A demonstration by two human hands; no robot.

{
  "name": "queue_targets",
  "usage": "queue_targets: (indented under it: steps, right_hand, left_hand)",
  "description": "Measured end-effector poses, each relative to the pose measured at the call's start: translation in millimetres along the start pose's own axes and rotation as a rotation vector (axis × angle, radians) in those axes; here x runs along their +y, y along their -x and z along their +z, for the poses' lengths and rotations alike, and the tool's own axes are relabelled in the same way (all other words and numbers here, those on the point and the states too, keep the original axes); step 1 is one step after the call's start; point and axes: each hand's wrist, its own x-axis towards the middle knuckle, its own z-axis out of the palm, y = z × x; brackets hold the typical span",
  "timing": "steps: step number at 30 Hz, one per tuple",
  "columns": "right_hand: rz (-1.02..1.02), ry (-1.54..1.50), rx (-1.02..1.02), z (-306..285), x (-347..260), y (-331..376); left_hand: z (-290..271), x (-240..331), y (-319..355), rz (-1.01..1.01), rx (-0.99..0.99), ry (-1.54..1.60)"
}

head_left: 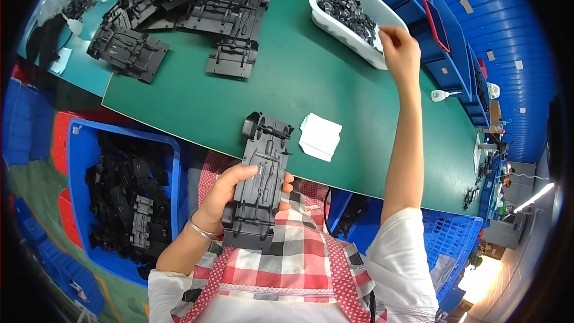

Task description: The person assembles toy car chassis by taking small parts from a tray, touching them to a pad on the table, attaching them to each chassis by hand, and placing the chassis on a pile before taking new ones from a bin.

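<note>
My left hand grips a black plastic toy car chassis in front of my apron, near the table's front edge. The chassis stands lengthwise, its moulded underside up, with the thumb across it and fingertips round the far side. Out to the right, my right hand is at the near right end of a white plastic bin. Its fingers are bent and pinched together; whether a part is between them cannot be seen. Small dark parts lie heaped in that bin.
More black chassis are piled at the back left of the green table. White paper lies right of the held chassis. A blue crate of black parts stands lower left. Blue shelf bins and a small white bottle line the right.
</note>
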Motion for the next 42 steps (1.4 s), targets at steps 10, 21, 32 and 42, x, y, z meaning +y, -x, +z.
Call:
queue_targets:
  steps: [10,21,32,42]
  right_hand:
    - [0.289,0.209,-0.393,27,73,-62]
    - [0.402,-0.245,-0.29,0,54,-39]
    - [0.321,-0.565,-0.25,-33,24,-10]
    - [0.421,-0.613,-0.405,-43,-69,120]
  left_hand:
    - [4,2,4,0.008,0.077,-0.005]
    - [2,1,-1,0.002,0.023,-0.036]
    - [10,1,0,-0.012,0.039,-0.059]
    - [8,4,-4,-0.02,0.057,-0.034]
